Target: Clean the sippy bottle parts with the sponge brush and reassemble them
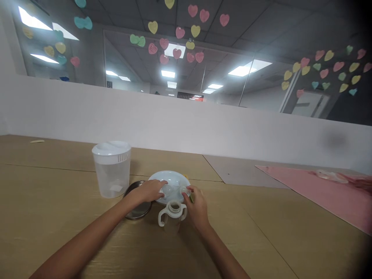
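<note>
A wooden table (58,217) carries a jug (112,170), plate (171,179), handled bottle (172,217), metal lid (138,209), pink mat (314,193).

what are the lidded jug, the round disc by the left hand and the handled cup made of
The jug looks like frosted translucent plastic, since the table shows dimly through its wall. The disc seems to be metal: dark, glossy and mirror-like. The handled cup looks like matte cream plastic at the handles with a clear body, though it is too small to be sure.

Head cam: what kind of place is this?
Probably an office or activity room: a long wooden table, a white partition, panel-lit ceiling with paper hearts. Both hands work over a white plate.
</note>
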A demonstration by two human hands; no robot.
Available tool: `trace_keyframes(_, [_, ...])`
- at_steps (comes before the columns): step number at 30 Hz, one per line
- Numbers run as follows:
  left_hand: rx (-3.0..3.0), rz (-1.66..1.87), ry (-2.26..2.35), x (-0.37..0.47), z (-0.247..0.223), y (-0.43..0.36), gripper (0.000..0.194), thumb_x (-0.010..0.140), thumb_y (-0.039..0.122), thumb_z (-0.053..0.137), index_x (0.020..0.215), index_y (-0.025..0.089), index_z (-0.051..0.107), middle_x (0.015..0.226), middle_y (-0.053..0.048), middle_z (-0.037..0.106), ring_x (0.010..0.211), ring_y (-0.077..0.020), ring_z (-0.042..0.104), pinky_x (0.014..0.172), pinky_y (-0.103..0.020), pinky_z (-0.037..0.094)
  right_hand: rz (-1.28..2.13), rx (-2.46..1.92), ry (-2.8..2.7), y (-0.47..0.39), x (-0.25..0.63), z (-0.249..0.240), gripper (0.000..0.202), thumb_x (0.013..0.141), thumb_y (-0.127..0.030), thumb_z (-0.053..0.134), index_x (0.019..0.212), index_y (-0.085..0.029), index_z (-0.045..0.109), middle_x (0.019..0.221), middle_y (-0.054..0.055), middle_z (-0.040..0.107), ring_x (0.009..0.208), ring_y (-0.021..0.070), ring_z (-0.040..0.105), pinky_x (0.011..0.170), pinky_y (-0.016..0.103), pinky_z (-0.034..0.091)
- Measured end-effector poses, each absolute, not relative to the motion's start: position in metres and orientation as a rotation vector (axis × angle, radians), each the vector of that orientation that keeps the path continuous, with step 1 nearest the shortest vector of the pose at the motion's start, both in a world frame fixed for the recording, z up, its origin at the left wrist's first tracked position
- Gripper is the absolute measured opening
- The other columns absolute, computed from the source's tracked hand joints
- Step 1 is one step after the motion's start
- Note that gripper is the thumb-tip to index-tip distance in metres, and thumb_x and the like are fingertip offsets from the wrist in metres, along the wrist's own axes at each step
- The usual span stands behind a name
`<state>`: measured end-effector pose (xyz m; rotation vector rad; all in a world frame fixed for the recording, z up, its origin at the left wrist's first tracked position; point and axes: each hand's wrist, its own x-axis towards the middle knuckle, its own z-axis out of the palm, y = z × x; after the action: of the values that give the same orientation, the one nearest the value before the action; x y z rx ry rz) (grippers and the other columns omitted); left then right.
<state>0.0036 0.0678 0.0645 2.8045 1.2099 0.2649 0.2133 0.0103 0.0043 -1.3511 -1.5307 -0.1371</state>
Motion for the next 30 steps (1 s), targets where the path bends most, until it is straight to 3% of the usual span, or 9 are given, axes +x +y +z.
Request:
trace_keyframes(4, [2.817, 0.237, 1.242, 0.004, 0.064, 0.070, 0.043, 0.083, 0.037, 0.053, 0.122, 0.018, 0.054, 0.098, -0.014, 0.070, 0.095, -0.0288, 0.064, 0.081, -0.037, 0.046, -0.207, -1.362, -1.574, 0.016, 0.217, -0.002, 0.017, 0.079, -0.036, 0.059, 0.083, -0.021, 0.066, 0.086, 0.006, 0.064, 0.085, 0.0240, 0.057, 0.074, 0.037, 0.046])
trace_keyframes(7, [2.862, 0.289, 1.235, 0.005, 0.071, 0.069, 0.041, 0.082, 0.033, 0.055, 0.120, 0.017, 0.055, 0.101, -0.014, 0.069, 0.099, -0.0289, 0.062, 0.092, -0.043, 0.041, -0.222, -1.352, -1.582, 0.017, 0.216, -0.004, 0.020, 0.081, -0.037, 0.057, 0.081, -0.020, 0.069, 0.092, 0.009, 0.062, 0.089, 0.0247, 0.058, 0.075, 0.038, 0.048])
trace_keyframes(12, [3.028, 0.872, 1.192, -0.012, 0.113, 0.059, 0.038, 0.090, 0.036, 0.043, 0.124, 0.020, 0.051, 0.125, -0.010, 0.058, 0.118, -0.0246, 0.050, 0.110, -0.054, 0.016, -0.155, -1.183, -1.559, 0.000, 0.208, 0.010, 0.026, 0.092, -0.031, 0.041, 0.095, -0.019, 0.065, 0.101, 0.009, 0.062, 0.098, 0.0209, 0.059, 0.082, 0.036, 0.049])
trace_keyframes(15, [2.951, 1.184, 1.488, -0.041, 0.141, 0.052, 0.044, 0.090, 0.042, 0.042, 0.128, 0.021, 0.047, 0.135, -0.011, 0.049, 0.128, -0.0268, 0.039, 0.111, -0.056, 0.009, -0.217, -0.928, -1.697, -0.014, 0.202, 0.019, 0.026, 0.091, -0.025, 0.039, 0.109, -0.019, 0.057, 0.104, 0.010, 0.063, 0.100, 0.0209, 0.060, 0.085, 0.037, 0.050])
trace_keyframes(19, [2.702, 1.167, 1.929, -0.091, 0.158, 0.049, 0.072, 0.082, 0.056, 0.050, 0.142, 0.023, 0.028, 0.149, -0.016, 0.027, 0.137, -0.0399, 0.019, 0.105, -0.065, 0.014, -0.418, -0.694, -1.969, -0.025, 0.191, 0.014, 0.045, 0.081, -0.030, 0.055, 0.124, -0.018, 0.048, 0.114, 0.014, 0.061, 0.105, 0.0264, 0.060, 0.085, 0.042, 0.052])
trace_keyframes(23, [2.402, 0.974, 2.174, -0.132, 0.153, 0.063, 0.103, 0.071, 0.069, 0.055, 0.147, 0.019, 0.007, 0.151, -0.025, 0.007, 0.134, -0.0529, 0.006, 0.093, -0.076, 0.017, -0.486, -0.786, -1.936, -0.024, 0.181, 0.002, 0.048, 0.078, -0.025, 0.059, 0.124, -0.021, 0.045, 0.112, 0.014, 0.061, 0.103, 0.0255, 0.062, 0.082, 0.041, 0.054])
trace_keyframes(27, [2.160, 0.930, 2.243, -0.159, 0.142, 0.083, 0.116, 0.066, 0.069, 0.061, 0.147, 0.015, -0.002, 0.149, -0.030, 0.008, 0.130, -0.0564, 0.013, 0.088, -0.076, 0.024, -0.524, -0.800, -1.863, -0.020, 0.180, -0.003, 0.051, 0.075, -0.024, 0.064, 0.123, -0.021, 0.047, 0.111, 0.015, 0.061, 0.101, 0.0257, 0.062, 0.080, 0.040, 0.055])
trace_keyframes(30, [2.182, 1.017, 1.958, -0.170, 0.137, 0.094, 0.128, 0.059, 0.072, 0.065, 0.145, 0.013, -0.010, 0.151, -0.023, 0.011, 0.132, -0.0471, 0.023, 0.097, -0.060, 0.034, -0.537, -0.784, -1.837, -0.019, 0.180, -0.002, 0.050, 0.074, -0.023, 0.066, 0.121, -0.021, 0.049, 0.110, 0.014, 0.061, 0.098, 0.0254, 0.063, 0.078, 0.040, 0.056])
